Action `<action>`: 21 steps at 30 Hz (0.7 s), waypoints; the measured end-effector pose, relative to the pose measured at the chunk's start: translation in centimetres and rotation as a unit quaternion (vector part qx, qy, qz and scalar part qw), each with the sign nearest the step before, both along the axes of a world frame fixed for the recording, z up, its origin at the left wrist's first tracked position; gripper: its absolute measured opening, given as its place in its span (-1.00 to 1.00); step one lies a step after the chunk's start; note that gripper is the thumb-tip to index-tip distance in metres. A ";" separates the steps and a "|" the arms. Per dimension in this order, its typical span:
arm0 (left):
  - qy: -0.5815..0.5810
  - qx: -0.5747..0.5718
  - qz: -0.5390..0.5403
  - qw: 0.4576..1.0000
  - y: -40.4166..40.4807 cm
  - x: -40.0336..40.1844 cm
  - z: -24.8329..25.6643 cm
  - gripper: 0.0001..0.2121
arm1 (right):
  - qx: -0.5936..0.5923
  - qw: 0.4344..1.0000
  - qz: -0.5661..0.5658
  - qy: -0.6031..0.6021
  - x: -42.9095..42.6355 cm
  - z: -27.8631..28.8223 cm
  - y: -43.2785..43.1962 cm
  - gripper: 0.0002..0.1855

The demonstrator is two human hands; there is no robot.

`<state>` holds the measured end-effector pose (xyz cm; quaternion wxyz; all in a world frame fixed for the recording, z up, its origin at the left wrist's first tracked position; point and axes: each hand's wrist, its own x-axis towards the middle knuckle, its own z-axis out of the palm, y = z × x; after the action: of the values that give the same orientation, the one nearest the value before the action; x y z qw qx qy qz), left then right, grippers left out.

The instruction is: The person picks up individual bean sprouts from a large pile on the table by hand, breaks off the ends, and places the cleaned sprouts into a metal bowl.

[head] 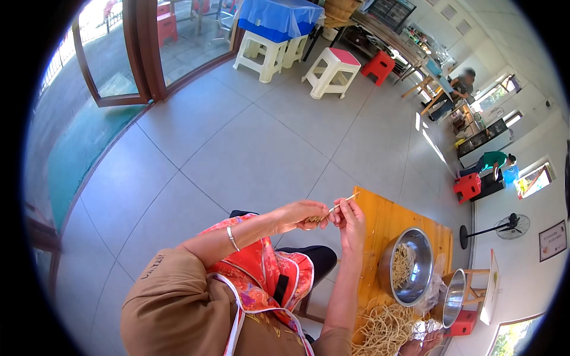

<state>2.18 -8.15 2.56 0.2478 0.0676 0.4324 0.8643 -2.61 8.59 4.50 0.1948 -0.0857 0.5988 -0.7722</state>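
My left hand (309, 214) is closed around a small bunch of short, thin, pale root-like pieces (314, 218). At its fingertips, my right hand (349, 216) pinches one longer thin pale strand (343, 202), which points up and to the right. Both hands are close together, above my lap and beside the corner of a wooden table (378, 213). On the table a steel bowl (412, 267) holds short pale pieces (402, 266). Nearer the bottom of the view lies a tangled heap of long pale root-like strands (385, 329).
A second steel bowl (454, 298) and a clear plastic bag (432, 289) are at the table's far side. Another person's hand (421, 347) is beside the heap. Stools (331, 73), a standing fan (512, 226) and two people (461, 91) are farther off.
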 end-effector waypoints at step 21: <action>-0.007 -0.041 0.050 0.998 -0.3 -0.4 -0.4 -0.82 | 0.072 0.997 0.012 0.036 0.5 0.0 -0.6 -0.83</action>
<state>1.74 -8.42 2.18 0.2100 0.0295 0.4685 0.8576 -2.07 8.04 4.52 0.1876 -0.1062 0.6584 -0.7212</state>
